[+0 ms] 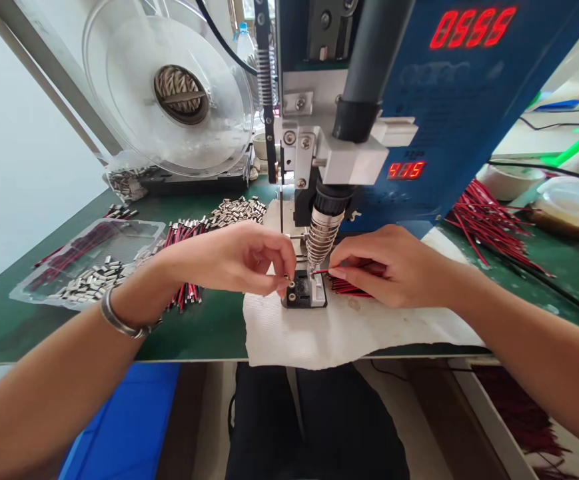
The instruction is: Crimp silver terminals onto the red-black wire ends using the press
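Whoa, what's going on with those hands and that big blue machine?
Someone is working with both hands at the blue machine. The right hand pinches a red wire, its end just below the machine's spring-wrapped tip. The left hand has its fingertips at a small black fixture; whether they grip a tiny part is hard to tell. More wires lie under the right hand, on a white cloth.
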The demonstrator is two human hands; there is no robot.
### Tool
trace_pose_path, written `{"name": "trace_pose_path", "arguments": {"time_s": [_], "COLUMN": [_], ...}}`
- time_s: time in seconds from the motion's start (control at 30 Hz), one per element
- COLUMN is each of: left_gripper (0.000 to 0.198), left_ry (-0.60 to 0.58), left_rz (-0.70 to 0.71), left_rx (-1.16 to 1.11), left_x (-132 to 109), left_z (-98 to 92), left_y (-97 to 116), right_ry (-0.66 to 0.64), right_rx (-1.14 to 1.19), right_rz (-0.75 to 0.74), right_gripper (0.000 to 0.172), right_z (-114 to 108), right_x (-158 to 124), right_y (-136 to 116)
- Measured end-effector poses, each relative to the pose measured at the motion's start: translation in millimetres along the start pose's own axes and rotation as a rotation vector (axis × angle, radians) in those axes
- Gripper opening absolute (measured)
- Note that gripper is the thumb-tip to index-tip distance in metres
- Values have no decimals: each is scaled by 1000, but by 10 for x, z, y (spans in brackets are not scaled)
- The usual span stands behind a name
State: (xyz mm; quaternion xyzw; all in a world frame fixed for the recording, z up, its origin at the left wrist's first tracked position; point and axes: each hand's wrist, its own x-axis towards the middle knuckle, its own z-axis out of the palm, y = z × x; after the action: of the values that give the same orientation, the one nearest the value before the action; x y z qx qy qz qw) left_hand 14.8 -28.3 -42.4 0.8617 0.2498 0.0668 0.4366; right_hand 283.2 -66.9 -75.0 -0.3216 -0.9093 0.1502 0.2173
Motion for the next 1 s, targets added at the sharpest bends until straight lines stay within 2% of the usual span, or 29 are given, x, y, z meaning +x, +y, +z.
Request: {"name": "trace_pose_path", "arguments": {"time_s": [0.2,0.33,0.47,0.57,0.7,0.8,0.87,1.0], "left_gripper": [9,2,9,13,32,43,39,14], "left_ry": [2,63,106,62,-15,-18,-8,2], "left_rz": [-25,14,43,44,13,1,18,76], "left_rx": [-10,43,75,84,105,123,120,102], "left_x": [16,6,15,26,27,23,21,28], "left_z": [24,32,50,56,47,41,44,61], "left_y": [-18,-24,-33,-35,-49,-57,-54,-44], "right_ry": [-31,-53,-57,-70,-67,-72,-71,-56], "right_rx": [-38,-49,-48,-53,-54,-56,-61,-83], "right_rz": [-12,8,9,27,32,31,31,21], "right_gripper": [19,19,18,17,18,19,20,21], "right_z": [3,-9,-9,-11,-20,-21,-18,-5], "right_x": [11,9,6,9,14,12,8,-2], "right_y": [-4,-21,-27,-28,-39,-45,-43,-27]}}
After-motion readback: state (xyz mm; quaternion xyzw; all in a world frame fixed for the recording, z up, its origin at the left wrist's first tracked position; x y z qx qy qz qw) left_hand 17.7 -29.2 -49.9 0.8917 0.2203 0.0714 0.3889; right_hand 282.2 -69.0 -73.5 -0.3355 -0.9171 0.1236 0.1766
